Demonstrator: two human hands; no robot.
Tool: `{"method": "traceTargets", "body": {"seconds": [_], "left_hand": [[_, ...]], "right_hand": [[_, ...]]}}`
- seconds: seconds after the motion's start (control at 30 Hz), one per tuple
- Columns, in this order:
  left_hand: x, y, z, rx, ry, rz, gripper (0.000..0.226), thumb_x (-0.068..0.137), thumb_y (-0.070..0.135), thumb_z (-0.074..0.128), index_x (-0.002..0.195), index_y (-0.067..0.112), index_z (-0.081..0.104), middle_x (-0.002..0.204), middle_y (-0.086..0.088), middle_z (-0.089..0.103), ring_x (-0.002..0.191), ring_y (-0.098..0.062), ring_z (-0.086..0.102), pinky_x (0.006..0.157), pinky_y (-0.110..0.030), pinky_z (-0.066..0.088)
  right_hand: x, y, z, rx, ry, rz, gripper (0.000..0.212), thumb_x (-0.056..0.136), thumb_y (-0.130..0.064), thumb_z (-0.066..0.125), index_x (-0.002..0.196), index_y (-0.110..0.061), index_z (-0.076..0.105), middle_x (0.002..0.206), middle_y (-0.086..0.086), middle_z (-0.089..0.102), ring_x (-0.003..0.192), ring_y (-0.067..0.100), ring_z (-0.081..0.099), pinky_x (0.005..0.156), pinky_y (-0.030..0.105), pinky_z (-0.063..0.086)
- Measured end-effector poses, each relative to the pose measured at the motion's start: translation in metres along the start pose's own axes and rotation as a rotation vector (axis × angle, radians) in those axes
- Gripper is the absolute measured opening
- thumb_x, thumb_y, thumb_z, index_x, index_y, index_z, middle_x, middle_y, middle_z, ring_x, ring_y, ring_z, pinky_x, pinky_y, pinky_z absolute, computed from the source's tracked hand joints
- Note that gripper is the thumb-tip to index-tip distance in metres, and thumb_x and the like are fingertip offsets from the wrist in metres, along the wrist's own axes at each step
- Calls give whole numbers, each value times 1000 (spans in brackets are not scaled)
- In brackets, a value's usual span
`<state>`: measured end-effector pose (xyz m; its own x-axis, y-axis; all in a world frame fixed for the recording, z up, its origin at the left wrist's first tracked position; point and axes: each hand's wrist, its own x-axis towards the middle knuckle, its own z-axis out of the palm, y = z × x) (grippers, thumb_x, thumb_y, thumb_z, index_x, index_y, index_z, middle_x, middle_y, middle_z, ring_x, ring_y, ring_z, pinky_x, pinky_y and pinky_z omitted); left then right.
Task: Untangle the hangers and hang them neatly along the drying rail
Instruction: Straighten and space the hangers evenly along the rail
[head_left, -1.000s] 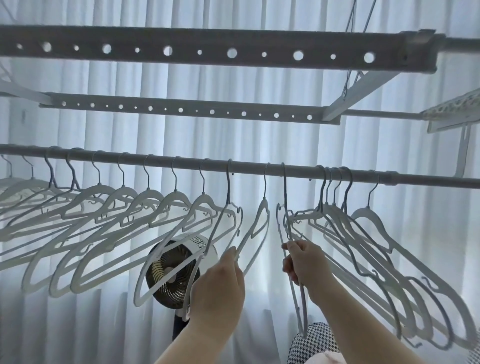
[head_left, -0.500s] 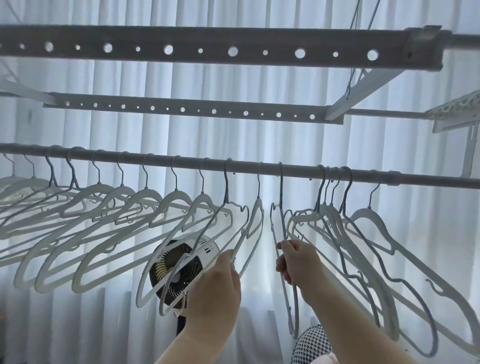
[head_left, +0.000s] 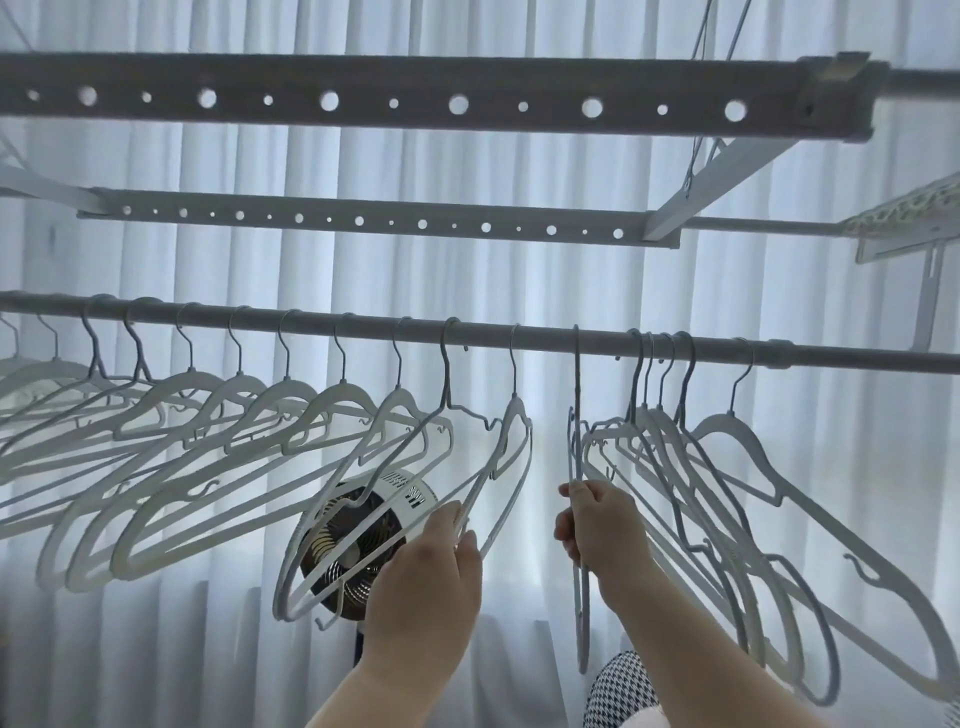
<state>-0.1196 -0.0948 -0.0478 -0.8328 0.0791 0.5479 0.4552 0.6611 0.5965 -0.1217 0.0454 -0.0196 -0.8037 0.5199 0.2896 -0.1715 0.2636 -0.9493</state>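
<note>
Sliding left along the drying rail (head_left: 519, 340), two hangers are being spaced by the left hand (head_left: 423, 582), closed on their bottoms. An edge-on hanger (head_left: 575, 441) is pinched by the right hand (head_left: 602, 530); a bunch waits.

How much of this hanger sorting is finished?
Roughly half. Done: the pale hangers on the left hang evenly spaced on the round grey rail. In hand: the left hand and the right hand each hold a hanger mid-rail. Left: the bunched hangers on the right.
</note>
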Motion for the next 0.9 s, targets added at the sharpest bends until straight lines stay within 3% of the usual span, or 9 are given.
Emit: {"method": "traceTargets", "body": {"seconds": [0.23, 0.37, 0.43, 0.53, 0.6, 0.67, 0.73, 0.8, 0.9], "left_hand": [[-4, 1, -7, 1, 8, 33, 47, 95, 38, 34, 139, 26, 26, 133, 6, 51, 123, -15, 46, 94, -24, 37], [-5, -6, -11, -3, 29, 98, 53, 93, 40, 37, 141, 27, 20, 145, 10, 33, 135, -9, 27, 106, -22, 25], [-5, -10, -10, 12, 55, 137, 53, 92, 41, 38, 140, 26, 24, 146, 10, 29, 137, -9, 23, 110, -22, 20], [-5, -14, -8, 23, 177, 275, 48, 86, 43, 40, 124, 16, 52, 129, -1, 55, 124, -19, 47, 102, -28, 30], [-5, -14, -9, -16, 245, 375, 47, 80, 39, 39, 109, 11, 62, 112, -7, 66, 111, -16, 50, 94, -32, 37], [-8, -13, -7, -101, 272, 448, 44, 80, 34, 39, 105, 9, 65, 108, -9, 68, 107, -13, 42, 98, -24, 39], [-12, -10, -7, -192, 296, 498, 41, 81, 31, 40, 102, 9, 66, 107, -8, 68, 106, -11, 42, 100, -25, 35], [-19, -3, -6, -260, 308, 557, 36, 80, 28, 41, 97, 10, 67, 101, -1, 67, 102, -9, 45, 94, -19, 32], [-33, 9, -6, -417, 233, 547, 31, 78, 32, 43, 92, 21, 68, 95, 24, 59, 91, 7, 50, 87, 0, 31]], "right_hand": [[-1, -1, -2, -38, -28, 11, 27, 96, -9, 34, 74, -13, 49, 49, 4, 49, 18, 2, 32, 26, 12, 26], [-4, -1, -1, -55, -26, 19, 23, 96, -13, 36, 77, -13, 48, 51, 4, 54, 24, 5, 40, 30, 15, 32], [-7, -4, -1, -25, -18, 24, 21, 97, -17, 38, 80, -11, 50, 59, 5, 56, 36, 10, 46, 35, 19, 39], [-15, -5, -4, -132, 65, -43, 26, 96, -22, 40, 106, -4, 55, 77, 5, 61, 64, 20, 57, 62, 32, 52], [-27, -6, -11, -362, 138, -121, 36, 96, -24, 39, 125, -6, 49, 104, 6, 64, 98, 24, 60, 89, 31, 44], [-44, -8, -20, -483, 188, -221, 36, 96, -20, 40, 129, -10, 47, 122, 3, 60, 110, 19, 55, 89, 24, 37], [-62, -11, -31, -552, 254, -393, 30, 94, -13, 42, 121, -10, 55, 118, 2, 61, 97, 13, 54, 80, 18, 34], [-73, -13, -44, -574, 355, -572, 26, 90, -11, 46, 109, -7, 63, 107, 4, 65, 91, 14, 51, 81, 16, 32], [-80, -19, -67, -541, 484, -640, 30, 81, -15, 46, 101, -4, 66, 93, -3, 58, 90, 13, 46, 82, 22, 33]]}}
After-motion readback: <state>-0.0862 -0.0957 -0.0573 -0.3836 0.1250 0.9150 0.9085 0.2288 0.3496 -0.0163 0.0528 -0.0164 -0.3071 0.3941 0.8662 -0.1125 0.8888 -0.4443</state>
